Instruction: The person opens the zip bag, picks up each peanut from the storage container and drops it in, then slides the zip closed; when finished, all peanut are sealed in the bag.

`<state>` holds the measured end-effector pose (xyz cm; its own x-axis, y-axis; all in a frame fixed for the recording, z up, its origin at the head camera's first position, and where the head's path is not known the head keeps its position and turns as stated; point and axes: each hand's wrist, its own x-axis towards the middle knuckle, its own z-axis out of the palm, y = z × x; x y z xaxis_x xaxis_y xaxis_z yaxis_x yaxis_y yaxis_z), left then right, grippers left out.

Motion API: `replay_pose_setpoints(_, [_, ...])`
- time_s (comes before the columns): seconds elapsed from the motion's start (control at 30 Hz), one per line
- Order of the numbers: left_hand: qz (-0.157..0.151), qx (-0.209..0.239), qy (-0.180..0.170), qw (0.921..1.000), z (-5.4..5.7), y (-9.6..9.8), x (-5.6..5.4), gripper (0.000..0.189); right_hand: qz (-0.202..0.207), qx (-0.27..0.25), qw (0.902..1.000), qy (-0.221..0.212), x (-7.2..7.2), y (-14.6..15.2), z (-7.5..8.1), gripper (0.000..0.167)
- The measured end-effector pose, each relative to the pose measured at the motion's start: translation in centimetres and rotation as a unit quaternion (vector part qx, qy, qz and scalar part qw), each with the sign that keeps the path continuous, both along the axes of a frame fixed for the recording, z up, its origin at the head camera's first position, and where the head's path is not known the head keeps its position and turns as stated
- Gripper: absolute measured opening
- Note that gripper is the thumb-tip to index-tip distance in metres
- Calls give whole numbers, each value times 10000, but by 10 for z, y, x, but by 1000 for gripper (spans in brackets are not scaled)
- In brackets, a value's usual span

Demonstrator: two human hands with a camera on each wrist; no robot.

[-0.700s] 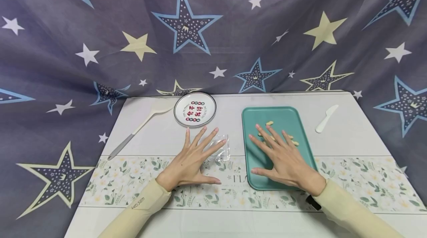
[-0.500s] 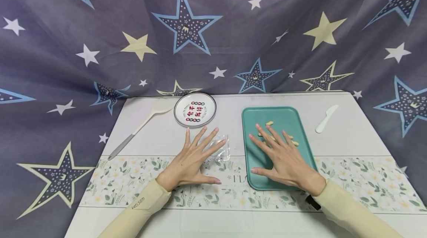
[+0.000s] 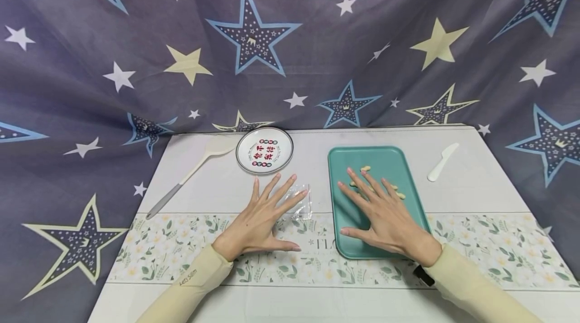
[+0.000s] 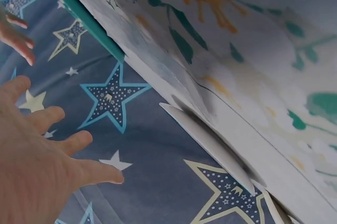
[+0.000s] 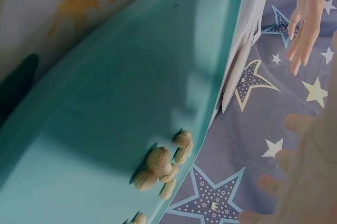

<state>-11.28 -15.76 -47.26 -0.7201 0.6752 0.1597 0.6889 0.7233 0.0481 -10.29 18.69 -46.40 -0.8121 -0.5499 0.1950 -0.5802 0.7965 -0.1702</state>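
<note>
My left hand [image 3: 258, 220] hovers with fingers spread beside a clear plastic bag [image 3: 301, 206], partly covering it in the head view. My right hand [image 3: 387, 217], also with fingers spread and holding nothing, is above the teal tray [image 3: 355, 242]. Several peanuts in shells [image 5: 158, 163] lie on that tray; in the head view the right fingers hide some of them. In the left wrist view the left hand [image 4: 42, 155] is raised off the tabletop, its fingers apart.
A round white plate [image 3: 285, 149] with red lettering stands at the back. Left of it lies a spatula-like utensil [image 3: 195, 169] with a grey handle. A white plastic knife [image 3: 443, 162] lies right of the tray. A star-patterned curtain [image 3: 380, 51] hangs behind the table.
Both hands keep the same spread pose over the table. The whole head view has shifted very slightly; no object has been moved.
</note>
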Motion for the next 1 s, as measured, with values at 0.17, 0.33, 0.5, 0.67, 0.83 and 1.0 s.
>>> replay_pose_setpoints(0.17, [40,298,-298,9991,2,0,2,118,32,-89,9999,125,-1,-3,0,95])
replay_pose_setpoints(0.33, [87,708,-581,9958,2,-1,2,104,83,-490,9988,42,0,-10,-2,81])
replay_pose_setpoints(0.5, [292,1101,-683,9911,1,-2,-1,96,28,-1180,9928,-216,1,-24,-3,58])
replay_pose_setpoints(0.67, [564,1322,-594,9878,0,0,-6,80,59,-1866,9805,-607,-1,-39,-5,40])
replay_pose_setpoints(0.83, [770,1512,-907,9813,-2,6,-13,69,-8,-2455,9629,-1117,-6,-51,-9,32])
replay_pose_setpoints(1.0, [913,1577,-1416,9730,-4,11,-19,73,-237,-2877,9407,-1780,-11,-61,-12,33])
